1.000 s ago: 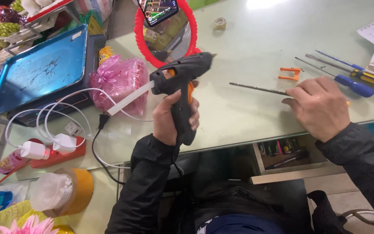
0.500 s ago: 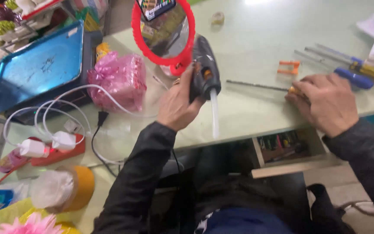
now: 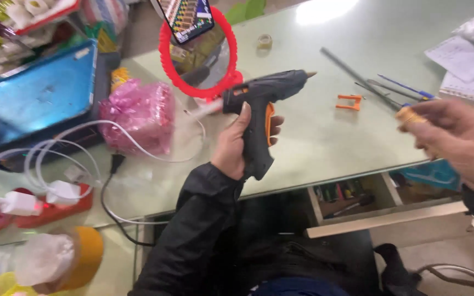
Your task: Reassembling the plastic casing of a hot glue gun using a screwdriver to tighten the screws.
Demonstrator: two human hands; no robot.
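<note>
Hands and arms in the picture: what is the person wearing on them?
Both arms are in long black sleeves of a smooth, slightly shiny jacket, ending at the wrists. The left hand and right hand are bare: no gloves, and no rings or watch that I can see.

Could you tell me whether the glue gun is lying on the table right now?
No, the left hand grips the glue gun by its handle and holds it up above the table, nozzle pointing right.

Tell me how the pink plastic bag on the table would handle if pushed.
The pink plastic bag looks crinkled and puffy, so probably light and floppy. It would likely slide or crumple on the smooth table, possibly snagging the white cable beside it.
</note>
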